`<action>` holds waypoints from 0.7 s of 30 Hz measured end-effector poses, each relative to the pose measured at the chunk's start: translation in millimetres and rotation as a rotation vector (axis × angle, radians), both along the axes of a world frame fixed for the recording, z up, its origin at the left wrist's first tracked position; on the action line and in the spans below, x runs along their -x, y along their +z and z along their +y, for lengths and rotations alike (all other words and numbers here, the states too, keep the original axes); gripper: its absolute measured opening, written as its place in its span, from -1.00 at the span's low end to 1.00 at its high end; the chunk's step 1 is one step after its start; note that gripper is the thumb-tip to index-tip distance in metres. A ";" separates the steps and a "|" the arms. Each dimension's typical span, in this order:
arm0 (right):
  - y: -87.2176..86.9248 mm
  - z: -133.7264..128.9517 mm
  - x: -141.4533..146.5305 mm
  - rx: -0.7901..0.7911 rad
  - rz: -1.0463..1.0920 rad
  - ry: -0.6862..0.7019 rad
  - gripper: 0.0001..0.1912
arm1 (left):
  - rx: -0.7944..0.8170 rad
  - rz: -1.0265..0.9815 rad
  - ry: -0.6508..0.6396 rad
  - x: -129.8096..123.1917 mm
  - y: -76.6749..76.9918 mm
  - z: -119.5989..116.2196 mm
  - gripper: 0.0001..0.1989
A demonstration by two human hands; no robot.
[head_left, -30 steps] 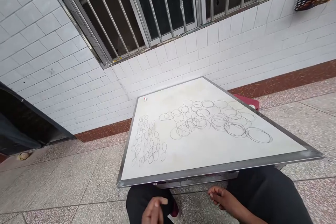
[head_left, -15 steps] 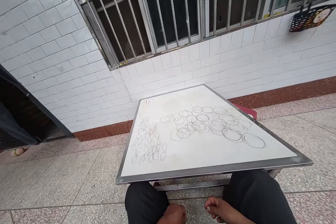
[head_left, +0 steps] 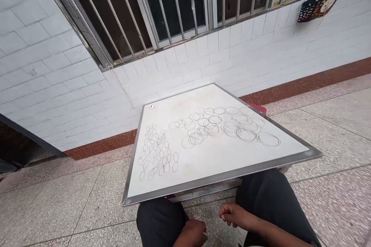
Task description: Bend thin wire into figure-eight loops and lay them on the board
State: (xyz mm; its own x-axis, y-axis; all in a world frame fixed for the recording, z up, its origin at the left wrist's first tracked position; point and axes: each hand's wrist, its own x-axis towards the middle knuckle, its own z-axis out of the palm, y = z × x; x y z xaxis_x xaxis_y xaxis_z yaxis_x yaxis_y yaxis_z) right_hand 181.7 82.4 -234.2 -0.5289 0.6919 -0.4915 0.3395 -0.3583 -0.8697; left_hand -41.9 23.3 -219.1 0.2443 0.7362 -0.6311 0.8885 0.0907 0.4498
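Note:
My left hand point(head_left: 194, 232) hangs low between my knees, its fingers curled in and partly turned from view; nothing shows in it. Across from it, my right hand point(head_left: 230, 214) is loosely closed with bent fingers, and I see no object in it. Both stay below the near edge of a white-topped table point(head_left: 208, 166) with a grey metal rim, apart from it. Pencil-like circles point(head_left: 246, 134) overlap over the table's middle and right. Chains of small loops point(head_left: 159, 150) run down its left side. A small white-and-red item point(head_left: 152, 107) lies at the far left corner.
My dark-trousered knees point(head_left: 266, 197) reach under the near rim. Behind the table stands a white tiled wall point(head_left: 179, 65) with a barred window point(head_left: 174, 7). A patterned bag point(head_left: 317, 7) hangs at the upper right. Something red point(head_left: 257, 108) shows beyond the table's right edge.
The view has tilted and shifted, so the table appears further left and turned. My hands stay low between the knees, still curled; the right one appears slightly higher and further left.

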 end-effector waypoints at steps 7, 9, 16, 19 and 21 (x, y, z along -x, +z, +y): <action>61.9 -0.5 4.6 -0.140 0.228 0.194 -0.81 | 0.007 0.156 -0.133 -0.6 -10.4 6.3 -0.66; 101.3 16.0 8.8 -0.297 0.266 0.237 -0.77 | 0.005 0.161 -0.151 -1.3 -10.9 7.6 -0.65; 154.8 127.4 28.5 -0.950 -0.056 -0.078 -0.82 | 0.006 0.158 -0.166 -6.0 -10.4 12.9 -0.65; 139.5 166.0 34.7 -1.028 -0.147 -0.108 -0.81 | 0.019 0.155 -0.161 -5.7 -12.1 15.0 -0.65; 132.0 182.3 38.3 -1.048 -0.150 -0.084 -0.80 | 0.027 0.151 -0.156 -5.0 -13.9 16.3 -0.64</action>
State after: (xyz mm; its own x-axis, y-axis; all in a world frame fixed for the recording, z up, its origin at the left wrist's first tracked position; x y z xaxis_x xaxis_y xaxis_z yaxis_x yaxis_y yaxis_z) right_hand 143.4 264.7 -102.2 -0.4430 0.8392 0.3153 0.4783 0.5187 -0.7086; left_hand -36.9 39.6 -233.0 0.2546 0.6791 -0.6885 0.9500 -0.0425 0.3094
